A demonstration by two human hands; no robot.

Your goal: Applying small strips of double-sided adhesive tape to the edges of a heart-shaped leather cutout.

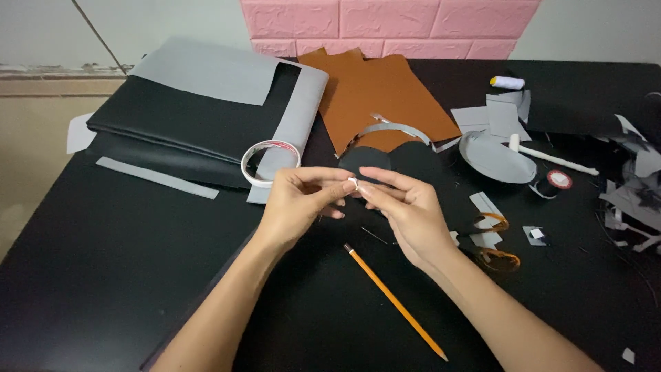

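My left hand [301,204] and my right hand [407,209] meet over the black table [103,275]. Between their fingertips they pinch a small white scrap of tape [354,183]. Just behind the fingers lie rounded black cut-out pieces [396,160]. A yellow pencil [395,301] lies on the table under my right wrist, pointing toward me on the right. A roll of white double-sided tape [268,163] sits just left of my left hand.
Folded black and grey sheets [200,103] lie at the back left, brown sheets [382,89] behind the hands. Orange-handled scissors [496,241], a grey oval piece [496,157], a white tool [551,157], thread spools [508,83] and grey scraps [637,193] are at right.
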